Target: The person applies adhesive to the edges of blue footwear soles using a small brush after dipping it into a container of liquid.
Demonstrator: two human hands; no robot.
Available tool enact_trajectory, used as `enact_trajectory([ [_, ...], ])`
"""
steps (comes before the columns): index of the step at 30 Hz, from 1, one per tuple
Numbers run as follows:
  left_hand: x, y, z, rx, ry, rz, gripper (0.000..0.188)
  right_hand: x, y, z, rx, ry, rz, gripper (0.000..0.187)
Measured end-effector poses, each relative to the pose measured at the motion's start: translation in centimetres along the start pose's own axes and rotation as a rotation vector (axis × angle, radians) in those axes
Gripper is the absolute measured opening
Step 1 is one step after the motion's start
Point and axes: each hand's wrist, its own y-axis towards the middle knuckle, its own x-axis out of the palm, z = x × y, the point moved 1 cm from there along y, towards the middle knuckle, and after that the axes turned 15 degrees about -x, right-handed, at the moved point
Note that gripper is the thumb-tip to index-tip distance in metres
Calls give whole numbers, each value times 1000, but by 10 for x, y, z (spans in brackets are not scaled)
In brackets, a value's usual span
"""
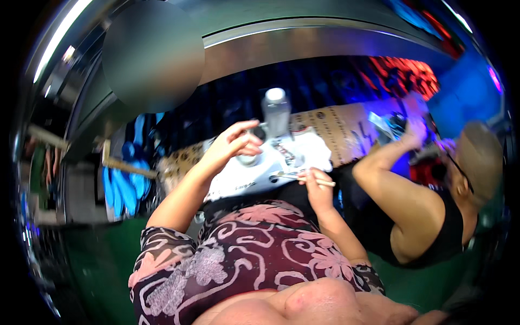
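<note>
My left hand (234,145) is raised over a white printed sheet (230,181), its fingers closed around a small dark round cap (259,132). Under that hand a small pale jar (247,159) is partly hidden. My right hand (318,187) pinches a slim brush (326,183) with a light handle, its tip pointing left over the sheet. A clear bottle with a white cap (277,111) stands upright just beyond my left fingers. Small dark-marked pieces (284,153) lie on the sheet between the hands, too blurred to name.
Printed brown cardboard (346,130) lies under the sheet. On the right a co-worker's arm (385,157) reaches to a small dark item. Blue strips (122,189) hang at the left by a wooden bar (130,167). A long metal ledge (325,46) runs along the back.
</note>
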Motion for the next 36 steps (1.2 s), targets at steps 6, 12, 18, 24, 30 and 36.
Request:
enact_trajectory([
  [6,-112,-178,-138,-217,-80,787,57,20,11,-15,59,40,-52,32],
  [12,-162,-293,-195,-178,-729,1510,85,49,25,-32,111,72,-153,34],
  [18,-229,-274,-202,-34,-1339,1233,79,68,26,-47,130,36,-225,34],
  [24,-268,-241,-208,73,-1302,1210,28,68,22,-46,180,-46,-198,35],
  [30,-233,-288,-257,14,-1159,1148,23,70,16,-41,187,-90,-199,36],
  [36,-142,-369,-300,-240,-1116,1028,49,70,13,-28,159,5,-228,33],
])
